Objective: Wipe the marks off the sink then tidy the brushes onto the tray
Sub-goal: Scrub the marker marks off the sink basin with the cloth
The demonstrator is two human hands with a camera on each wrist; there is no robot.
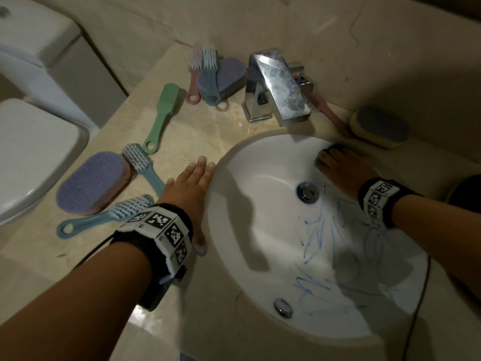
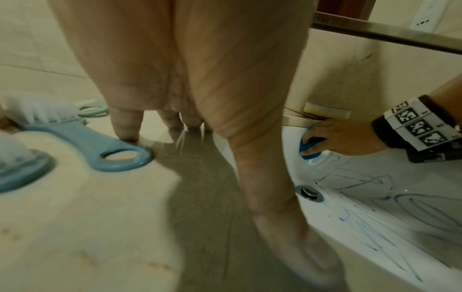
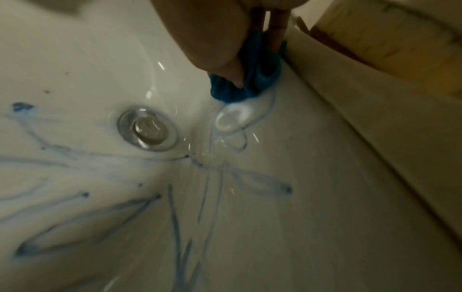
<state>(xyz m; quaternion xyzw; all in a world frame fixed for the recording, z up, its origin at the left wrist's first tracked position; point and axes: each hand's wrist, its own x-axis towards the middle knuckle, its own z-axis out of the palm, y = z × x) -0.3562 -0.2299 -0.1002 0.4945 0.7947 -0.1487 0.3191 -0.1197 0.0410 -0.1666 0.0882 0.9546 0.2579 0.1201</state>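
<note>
The white sink (image 1: 250,194) carries blue scribbled marks (image 1: 320,235) across its near and right side, also plain in the right wrist view as marks (image 3: 175,207). My right hand (image 1: 335,162) grips a bunched blue cloth (image 1: 324,153) and presses it on the basin's far right wall, just under the rim; the cloth (image 3: 252,79) sits above the drain (image 3: 147,131). My left hand (image 1: 192,183) lies flat and open on the counter at the sink's left rim, holding nothing. Several brushes lie on the counter: a green one (image 1: 164,115), two blue ones (image 1: 145,168) (image 1: 109,217).
A purple scrubber (image 1: 93,181) lies left of the blue brushes. Pink and teal brushes (image 1: 205,74) lean on a purple pad (image 1: 231,71) at the back wall. The chrome faucet (image 1: 278,84) overhangs the basin. A yellow sponge brush (image 1: 380,126) sits at the right. A toilet (image 1: 31,152) stands left.
</note>
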